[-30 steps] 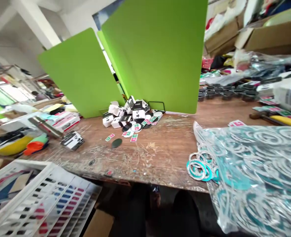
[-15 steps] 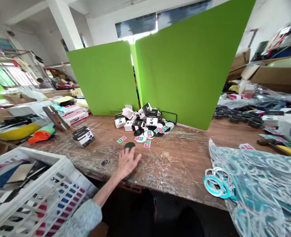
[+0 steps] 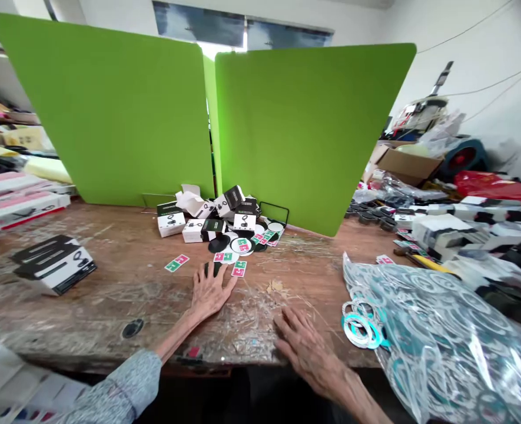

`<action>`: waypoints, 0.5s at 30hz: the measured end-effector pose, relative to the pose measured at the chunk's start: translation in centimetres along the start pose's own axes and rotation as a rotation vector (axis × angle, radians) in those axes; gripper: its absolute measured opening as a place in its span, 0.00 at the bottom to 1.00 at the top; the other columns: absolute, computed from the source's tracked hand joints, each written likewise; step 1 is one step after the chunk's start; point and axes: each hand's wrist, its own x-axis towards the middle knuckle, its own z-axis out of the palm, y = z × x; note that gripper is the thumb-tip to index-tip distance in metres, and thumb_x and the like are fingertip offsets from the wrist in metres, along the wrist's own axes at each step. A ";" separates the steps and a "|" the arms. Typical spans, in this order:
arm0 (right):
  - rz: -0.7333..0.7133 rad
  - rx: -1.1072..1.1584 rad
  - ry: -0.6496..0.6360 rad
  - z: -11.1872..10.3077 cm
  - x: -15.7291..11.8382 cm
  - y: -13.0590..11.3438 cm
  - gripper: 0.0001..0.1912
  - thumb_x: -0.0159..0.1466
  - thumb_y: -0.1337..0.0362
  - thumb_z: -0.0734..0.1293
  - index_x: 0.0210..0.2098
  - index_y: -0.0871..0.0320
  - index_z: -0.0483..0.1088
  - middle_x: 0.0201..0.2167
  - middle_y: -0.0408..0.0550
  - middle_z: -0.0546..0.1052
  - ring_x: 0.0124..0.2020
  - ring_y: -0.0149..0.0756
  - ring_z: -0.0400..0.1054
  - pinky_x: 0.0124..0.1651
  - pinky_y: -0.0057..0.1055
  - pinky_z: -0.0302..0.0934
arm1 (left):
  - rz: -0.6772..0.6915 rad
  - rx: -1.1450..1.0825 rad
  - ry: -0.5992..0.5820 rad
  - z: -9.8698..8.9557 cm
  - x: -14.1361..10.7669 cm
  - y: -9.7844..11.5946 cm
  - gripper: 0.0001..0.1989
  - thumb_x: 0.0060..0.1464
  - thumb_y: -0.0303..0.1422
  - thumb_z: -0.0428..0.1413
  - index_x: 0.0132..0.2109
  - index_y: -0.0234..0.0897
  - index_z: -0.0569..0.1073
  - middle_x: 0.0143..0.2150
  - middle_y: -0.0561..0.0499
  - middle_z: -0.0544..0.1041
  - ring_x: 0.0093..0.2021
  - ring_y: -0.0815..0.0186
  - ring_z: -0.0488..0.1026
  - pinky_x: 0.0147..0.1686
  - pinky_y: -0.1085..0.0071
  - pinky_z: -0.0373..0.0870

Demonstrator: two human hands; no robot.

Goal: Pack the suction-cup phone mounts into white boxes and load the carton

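My left hand (image 3: pixel 209 292) lies palm down on the worn wooden table (image 3: pixel 110 306), its fingertips over a dark round disc (image 3: pixel 213 269) that they mostly hide. Green and pink printed cards (image 3: pixel 239 269) lie on either side of those fingers. My right hand (image 3: pixel 307 347) rests flat on the wood with spread fingers, touching nothing else. It is nearest to a stack of teal-and-white rings (image 3: pixel 358 331) beside a clear patterned plastic bag (image 3: pixel 437 330). Just beyond my left hand is a heap of small black-and-white boxes (image 3: pixel 213 221).
Green panels (image 3: pixel 302 135) stand along the table's far side. A black-and-white box (image 3: pixel 53 265) lies at the left, with pink boxes (image 3: pixel 17 209) beyond it. White boxes (image 3: pixel 445 229) and black cups (image 3: pixel 368 218) crowd the right, before a cardboard carton (image 3: pixel 404 162).
The view has tilted up and shifted, bringing the panels fully into sight. My left hand has come onto the dark disc, and my right hand has entered view on the table.
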 end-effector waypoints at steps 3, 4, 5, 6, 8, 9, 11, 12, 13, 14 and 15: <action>0.001 0.192 -0.155 -1.3 4.8 2.3 0.13 0.64 0.69 0.62 0.46 0.54 0.73 0.55 0.51 0.72 0.59 0.47 0.62 0.62 0.48 0.57 | -0.001 0.010 0.010 0.1 0.1 -0.2 0.28 0.61 0.48 0.44 0.62 0.40 0.64 0.64 0.37 0.59 0.64 0.41 0.53 0.60 0.47 0.51; 0.083 0.267 -0.159 -1.5 6.8 3.4 0.12 0.62 0.70 0.63 0.43 0.55 0.74 0.52 0.51 0.74 0.58 0.46 0.63 0.62 0.46 0.56 | -0.005 0.008 0.011 0.1 0.0 -0.3 0.27 0.61 0.48 0.45 0.62 0.40 0.65 0.64 0.37 0.59 0.65 0.41 0.52 0.60 0.46 0.51; 0.193 0.329 -0.137 -1.6 9.0 4.5 0.12 0.60 0.70 0.64 0.43 0.55 0.73 0.50 0.52 0.75 0.56 0.45 0.64 0.61 0.45 0.57 | -0.005 0.005 0.014 0.1 0.0 -0.3 0.27 0.61 0.47 0.45 0.62 0.40 0.65 0.64 0.38 0.59 0.65 0.42 0.52 0.61 0.46 0.51; 0.310 0.374 -0.099 -1.5 11.2 5.6 0.12 0.59 0.70 0.65 0.43 0.57 0.73 0.48 0.53 0.75 0.54 0.45 0.65 0.59 0.43 0.58 | -0.002 0.003 0.021 0.1 0.0 -0.4 0.26 0.61 0.47 0.45 0.62 0.40 0.65 0.64 0.38 0.59 0.65 0.43 0.53 0.61 0.46 0.51; 0.481 0.406 -0.026 -0.8 15.6 7.7 0.14 0.60 0.69 0.63 0.46 0.59 0.71 0.44 0.54 0.76 0.50 0.44 0.67 0.55 0.42 0.61 | 0.011 0.000 0.045 0.4 -0.1 -0.5 0.25 0.62 0.45 0.45 0.62 0.41 0.66 0.64 0.38 0.60 0.65 0.44 0.53 0.61 0.46 0.51; 0.536 0.408 -0.001 -0.4 17.7 8.7 0.15 0.61 0.68 0.62 0.47 0.60 0.69 0.42 0.54 0.76 0.48 0.45 0.69 0.53 0.42 0.62 | 0.018 -0.001 0.059 0.5 -0.1 -0.6 0.25 0.62 0.45 0.45 0.61 0.41 0.66 0.64 0.38 0.60 0.65 0.44 0.53 0.61 0.46 0.51; 0.673 0.429 0.044 0.7 21.4 10.5 0.15 0.62 0.67 0.61 0.49 0.63 0.68 0.39 0.55 0.76 0.46 0.45 0.70 0.50 0.40 0.63 | 0.023 -0.001 0.084 0.9 -0.1 -0.7 0.25 0.62 0.44 0.46 0.61 0.40 0.67 0.64 0.38 0.60 0.65 0.43 0.53 0.61 0.46 0.51; 0.740 0.442 0.069 1.2 23.0 11.3 0.16 0.62 0.66 0.62 0.49 0.63 0.67 0.39 0.56 0.76 0.46 0.46 0.70 0.49 0.40 0.63 | 0.022 -0.002 0.094 1.1 0.0 -0.8 0.25 0.61 0.44 0.46 0.61 0.40 0.67 0.64 0.38 0.61 0.65 0.43 0.53 0.61 0.46 0.51; 0.797 0.457 0.095 1.7 24.4 12.1 0.16 0.62 0.65 0.63 0.49 0.63 0.67 0.39 0.57 0.76 0.46 0.47 0.70 0.49 0.40 0.63 | 0.021 -0.005 0.098 1.3 0.0 -0.8 0.25 0.61 0.44 0.46 0.61 0.40 0.67 0.64 0.38 0.61 0.65 0.43 0.53 0.61 0.45 0.51; 0.844 0.474 0.121 2.2 25.6 12.7 0.16 0.62 0.64 0.64 0.49 0.63 0.67 0.40 0.58 0.76 0.47 0.48 0.70 0.49 0.40 0.63 | 0.020 -0.011 0.099 1.4 0.1 -0.9 0.25 0.61 0.44 0.46 0.61 0.40 0.67 0.64 0.38 0.61 0.65 0.43 0.52 0.61 0.45 0.51; 0.879 0.496 0.146 2.7 26.7 13.2 0.17 0.62 0.62 0.65 0.49 0.63 0.67 0.41 0.58 0.75 0.48 0.48 0.69 0.49 0.41 0.63 | 0.023 -0.018 0.096 1.5 0.1 -0.9 0.25 0.61 0.44 0.46 0.61 0.40 0.67 0.64 0.38 0.60 0.65 0.43 0.52 0.61 0.45 0.51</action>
